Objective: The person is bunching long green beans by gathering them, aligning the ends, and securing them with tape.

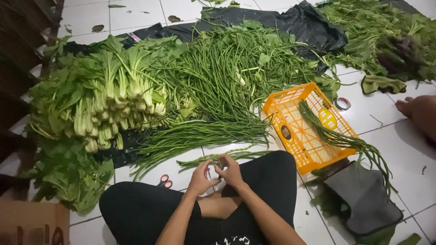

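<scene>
Person seated cross-legged on a white tiled floor [408, 154], black trousers, forearms reaching forward over the lap. Left hand [198, 178] and right hand [232, 171] brought together just above the knees, fingers of both curled around a small roll of clear tape [214, 169]; the roll sits between the two palms, partly hidden, so its exact shape is hard to make out. Just left of the hands, on the floor, scissors with red handles [165, 181]. A cardboard box [32, 224] at the near left corner. Directly ahead of the hands, a small loose bundle of long beans [213, 157] lies on the tiles. To the right, an orange plastic crate [304, 127] tipped on its side, with another bundle of long beans [340, 138] draped across it and trailing onto a grey cloth [363, 195]. Another roll of tape [343, 104] lies on the floor past the crate. Farther off, a big heap of long beans [227, 77] in the middle, bok choy [113, 104] stacked to its left, leafy greens [377, 36] at far right, all on black plastic sheeting [299, 22]. Another person's bare foot [420, 113] at the right edge.
</scene>
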